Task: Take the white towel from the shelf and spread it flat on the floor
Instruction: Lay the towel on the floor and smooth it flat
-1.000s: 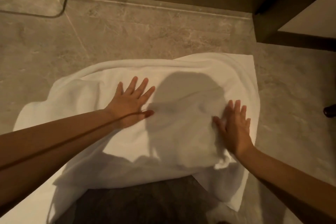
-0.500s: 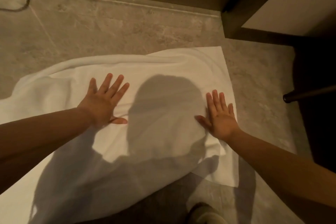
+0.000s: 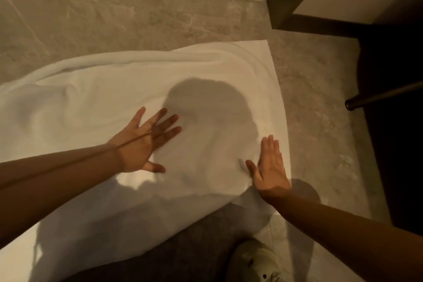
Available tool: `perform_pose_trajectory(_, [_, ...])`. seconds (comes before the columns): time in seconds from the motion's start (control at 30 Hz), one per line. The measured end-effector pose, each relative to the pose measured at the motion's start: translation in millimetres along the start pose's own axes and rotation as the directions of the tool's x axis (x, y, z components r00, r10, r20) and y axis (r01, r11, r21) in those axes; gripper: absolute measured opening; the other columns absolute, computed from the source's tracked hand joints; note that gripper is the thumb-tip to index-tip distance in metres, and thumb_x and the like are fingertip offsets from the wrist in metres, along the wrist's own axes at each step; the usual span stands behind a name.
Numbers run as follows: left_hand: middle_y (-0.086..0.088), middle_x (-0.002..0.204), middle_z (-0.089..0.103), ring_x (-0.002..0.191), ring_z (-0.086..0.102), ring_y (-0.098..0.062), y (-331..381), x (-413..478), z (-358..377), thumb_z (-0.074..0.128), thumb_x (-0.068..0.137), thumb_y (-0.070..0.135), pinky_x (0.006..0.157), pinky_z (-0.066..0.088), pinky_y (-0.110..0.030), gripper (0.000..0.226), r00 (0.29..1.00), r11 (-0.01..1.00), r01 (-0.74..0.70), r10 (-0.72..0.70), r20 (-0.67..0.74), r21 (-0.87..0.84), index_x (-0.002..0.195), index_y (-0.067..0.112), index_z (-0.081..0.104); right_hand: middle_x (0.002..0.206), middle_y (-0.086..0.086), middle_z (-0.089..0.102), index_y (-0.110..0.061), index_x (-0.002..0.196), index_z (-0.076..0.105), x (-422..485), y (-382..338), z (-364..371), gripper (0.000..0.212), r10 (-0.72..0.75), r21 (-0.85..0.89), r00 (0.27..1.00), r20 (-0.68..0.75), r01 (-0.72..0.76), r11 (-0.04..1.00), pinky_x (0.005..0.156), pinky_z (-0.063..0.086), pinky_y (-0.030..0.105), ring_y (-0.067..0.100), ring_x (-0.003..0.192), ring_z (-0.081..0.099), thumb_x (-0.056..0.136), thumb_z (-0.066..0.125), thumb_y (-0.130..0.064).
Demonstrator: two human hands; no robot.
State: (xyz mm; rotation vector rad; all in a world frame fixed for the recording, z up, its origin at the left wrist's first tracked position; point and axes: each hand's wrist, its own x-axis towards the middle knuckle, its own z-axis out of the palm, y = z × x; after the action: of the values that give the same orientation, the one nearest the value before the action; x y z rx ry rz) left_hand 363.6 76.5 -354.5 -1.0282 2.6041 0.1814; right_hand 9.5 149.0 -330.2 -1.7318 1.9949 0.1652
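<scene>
The white towel [image 3: 96, 103] was already off the shelf and lay on the tiled floor [image 3: 160, 14], mostly spread; what remained, by my judgement, was smoothing. Its far edge was rolled and soft ripples crossed its middle. The left hand [image 3: 143, 144] and right hand [image 3: 270, 167] pressed flat on it, fingers extended, gripping nothing.

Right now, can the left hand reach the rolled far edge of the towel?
Probably yes: the left hand lies flat on the towel, and only bare cloth separates it from the rolled far edge.
</scene>
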Motion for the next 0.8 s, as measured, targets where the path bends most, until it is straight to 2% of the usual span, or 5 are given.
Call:
perform_pose_trajectory(0.17, [-0.008, 0.149, -0.034, 0.139, -0.025, -0.036, -14, 6, -4, 0.009, 0.066, 0.088, 0.11, -0.006, -0.06, 0.108, 1.0, 0.998, 0.015, -0.015, 0.002, 0.061, 0.138, 0.021, -0.036, 0.147, -0.006, -0.039, -0.034, 0.136, -0.036, 16, 19, -9, 0.085, -0.062, -0.207, 0.992, 0.114, 0.085, 0.975, 0.112, -0.015, 0.04, 0.014, 0.135, -0.037, 0.081, 0.008, -0.08])
perform_pose_trajectory(0.3, [-0.013, 0.155, -0.004, 0.142, 0.001, -0.04, -17, 4, -17, 0.034, 0.069, 0.084, 0.11, 0.01, -0.061, 0.109, 0.999, 0.999, 0.004, -0.001, -0.054, 0.053, 0.147, 0.018, -0.003, 0.145, -0.002, -0.043, -0.028, 0.134, -0.04, 19, 32, -21, 0.088, -0.094, -0.38, 0.972, 0.213, 0.171, 0.909, 0.115, -0.01, 0.048, 0.017, 0.135, -0.037, 0.075, -0.003, -0.081])
perform_pose_trajectory(0.53, [-0.018, 0.155, 0.007, 0.141, 0.01, -0.041, -24, 0, -24, 0.02, 0.074, 0.08, 0.109, 0.016, -0.061, 0.103, 0.998, 0.994, 0.015, -0.009, -0.056, 0.105, 0.148, 0.01, 0.008, 0.153, 0.006, -0.03, -0.02, 0.143, -0.029, 20, 9, -33, 0.092, -0.165, -0.319, 0.974, 0.154, 0.207, 0.925, 0.116, -0.008, 0.046, 0.021, 0.139, -0.031, 0.08, 0.006, -0.079])
perform_pose_trajectory(0.67, [-0.017, 0.156, 0.015, 0.143, 0.011, -0.037, -42, -4, -30, 0.021, 0.084, 0.063, 0.11, 0.011, -0.06, 0.085, 0.934, 0.955, 0.289, -0.296, -0.198, -0.067, 0.149, 0.008, 0.016, 0.159, 0.007, -0.004, -0.019, 0.15, 0.001, 73, -50, -55, 0.085, -0.305, -0.119, 0.947, -0.1, 0.293, 0.949, 0.117, 0.004, 0.043, 0.025, 0.145, -0.007, 0.088, 0.032, -0.067])
perform_pose_trajectory(0.8, [-0.011, 0.158, -0.01, 0.143, -0.012, -0.034, -62, -9, -19, 0.019, 0.085, 0.069, 0.11, -0.005, -0.058, 0.088, 0.819, 0.827, 0.548, -0.561, -0.12, -0.126, 0.149, 0.015, -0.009, 0.159, 0.012, 0.003, -0.021, 0.15, 0.008, 149, -119, -68, 0.085, -0.347, -0.197, 0.931, -0.116, 0.321, 0.926, 0.112, 0.016, 0.055, 0.035, 0.145, 0.003, 0.085, 0.041, -0.065])
